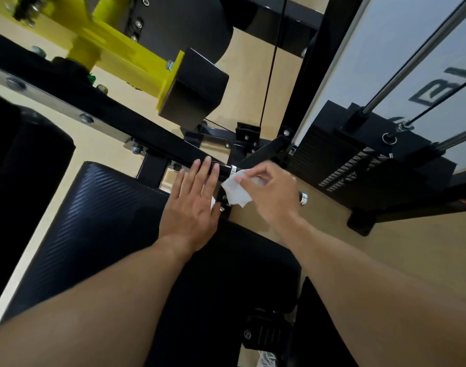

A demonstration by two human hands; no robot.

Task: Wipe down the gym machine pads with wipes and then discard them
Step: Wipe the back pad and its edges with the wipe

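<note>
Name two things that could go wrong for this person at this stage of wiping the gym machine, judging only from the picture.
1. The right hand pinches the white wipe only by one edge, over bolts and brackets, so it might snag or drop.
2. The left hand lies flat, fingers out, across the black frame bar near the seat pad; if a machine part shifts, fingers could be pinched.

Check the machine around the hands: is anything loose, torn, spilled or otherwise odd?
Nothing stands out. The black seat pad looks intact, with no tear or spill showing. The right hand pinches a white wipe near the black frame bar; the left hand lies flat, fingers on the bar.
</note>
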